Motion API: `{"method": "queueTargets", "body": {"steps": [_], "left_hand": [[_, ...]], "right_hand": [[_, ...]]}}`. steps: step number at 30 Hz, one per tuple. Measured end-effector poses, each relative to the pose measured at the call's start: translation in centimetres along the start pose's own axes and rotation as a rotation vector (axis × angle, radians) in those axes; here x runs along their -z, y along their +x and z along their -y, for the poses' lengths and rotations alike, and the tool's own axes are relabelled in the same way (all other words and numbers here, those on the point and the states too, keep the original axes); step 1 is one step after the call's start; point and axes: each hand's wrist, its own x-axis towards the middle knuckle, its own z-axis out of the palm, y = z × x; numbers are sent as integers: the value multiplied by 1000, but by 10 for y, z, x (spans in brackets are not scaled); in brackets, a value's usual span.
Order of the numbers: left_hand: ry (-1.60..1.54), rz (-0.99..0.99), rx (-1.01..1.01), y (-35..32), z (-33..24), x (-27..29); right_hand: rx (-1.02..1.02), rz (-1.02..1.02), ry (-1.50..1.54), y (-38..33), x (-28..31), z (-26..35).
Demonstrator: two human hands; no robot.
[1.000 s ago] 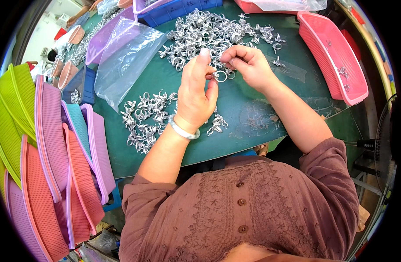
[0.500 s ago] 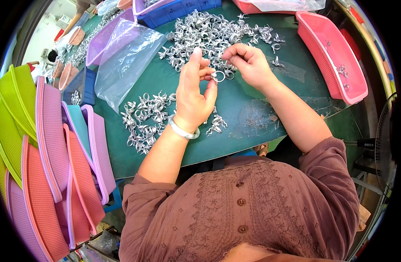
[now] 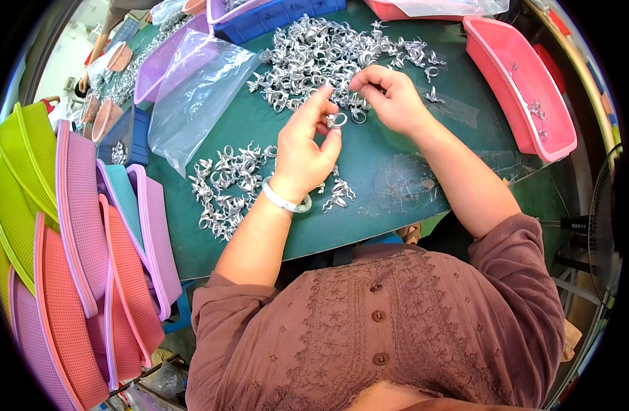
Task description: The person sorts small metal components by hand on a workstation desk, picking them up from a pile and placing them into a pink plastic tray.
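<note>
My left hand [image 3: 302,156], with a pale bangle [image 3: 285,201] at the wrist, pinches a silver ring [image 3: 332,120] between thumb and fingers. The ring's round band faces up from the fingertips. Just to the right, my right hand [image 3: 398,104] has thumb and forefinger pressed together; I cannot make out whether anything small is between them. Both hands hover at the near edge of a large heap of silver rings [image 3: 311,58]. A smaller heap of rings [image 3: 225,185] lies left of my left forearm, and a few loose rings [image 3: 338,194] lie right of that wrist.
A pink basket [image 3: 523,96] with a few rings stands at the right. A clear plastic bag [image 3: 198,89] leans over a purple basket [image 3: 150,72] at the left. A blue crate [image 3: 280,19] stands behind the heap. Stacked colored baskets [image 3: 78,219] crowd the left side.
My left hand has shifted slightly left, its fingers curling in more, and the ring has tilted in its grip. My right hand has barely moved. A co-worker's arm at the far left has moved.
</note>
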Motion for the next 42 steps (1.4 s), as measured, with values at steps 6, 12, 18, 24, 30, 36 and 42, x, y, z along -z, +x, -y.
{"method": "queueTargets", "body": {"steps": [6,12,18,24,30,36,42], "left_hand": [[104,521,-13,-4,-8,6],[185,650,-138,-2,-4,7],[239,397,-52,-4,-8,2],[179,-25,157,-1,-2,1],[59,-47,261,-2,1,0],[-114,-74,261,-5,5,-1],[-364,-112,290,-3,6,-1]], "right_hand": [[332,176,-448,1,11,6],[307,271,-633,-6,12,17],[308,256,-546,-4,9,8],[357,214,-370,-2,6,16],[354,222,-177,-5,1,22],[430,176,-109,-5,0,25],[191,209,194,-8,-4,17]]}}
